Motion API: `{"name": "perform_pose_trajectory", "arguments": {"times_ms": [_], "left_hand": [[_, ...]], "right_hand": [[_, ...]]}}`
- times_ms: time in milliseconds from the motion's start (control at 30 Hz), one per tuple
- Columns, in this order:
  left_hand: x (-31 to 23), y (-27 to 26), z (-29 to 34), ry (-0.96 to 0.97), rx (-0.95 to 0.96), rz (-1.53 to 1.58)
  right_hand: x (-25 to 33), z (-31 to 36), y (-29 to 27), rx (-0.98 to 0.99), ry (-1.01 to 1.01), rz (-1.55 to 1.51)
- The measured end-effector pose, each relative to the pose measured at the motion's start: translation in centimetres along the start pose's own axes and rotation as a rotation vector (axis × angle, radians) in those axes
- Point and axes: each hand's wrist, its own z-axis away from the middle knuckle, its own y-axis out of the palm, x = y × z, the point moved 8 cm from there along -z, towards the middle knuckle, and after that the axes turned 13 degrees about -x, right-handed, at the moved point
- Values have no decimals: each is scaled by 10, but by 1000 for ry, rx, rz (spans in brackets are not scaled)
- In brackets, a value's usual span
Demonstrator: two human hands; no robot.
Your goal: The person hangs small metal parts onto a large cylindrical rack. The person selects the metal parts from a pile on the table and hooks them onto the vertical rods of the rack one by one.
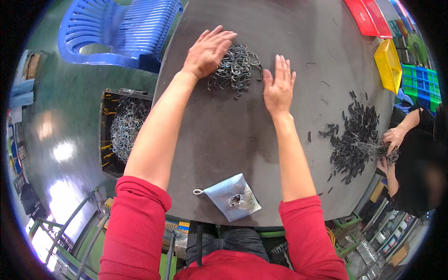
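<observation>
A heap of small bent metal hooks lies on the grey table at its far side. My left hand rests against the left edge of this heap, fingers stretched out and slightly blurred. To the right of the heap, my right hand is held flat with its fingers extended, a small gap from the hooks. Neither hand grips anything. Closer to me lies a light blue cloth or pouch with a white loop at its left corner and a dark ring-like mark on it.
Left of the table stands a dark crate full of similar hooks, below a blue plastic chair. At right, a co-worker's hands touch a pile of black pieces. A red basket and yellow basket sit at the far right edge.
</observation>
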Motion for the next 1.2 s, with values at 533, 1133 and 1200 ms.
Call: {"name": "perform_pose_trajectory", "arguments": {"times_ms": [533,1133,1200], "left_hand": [[1,-115,191,-127,-219,96],[19,-280,428,-839,-682,-151],[6,-275,437,-878,-670,-113]], "right_hand": [[204,136,25,47,11,-316],[109,174,-39,131,553,209],[144,185,-11,196,435,190]]}}
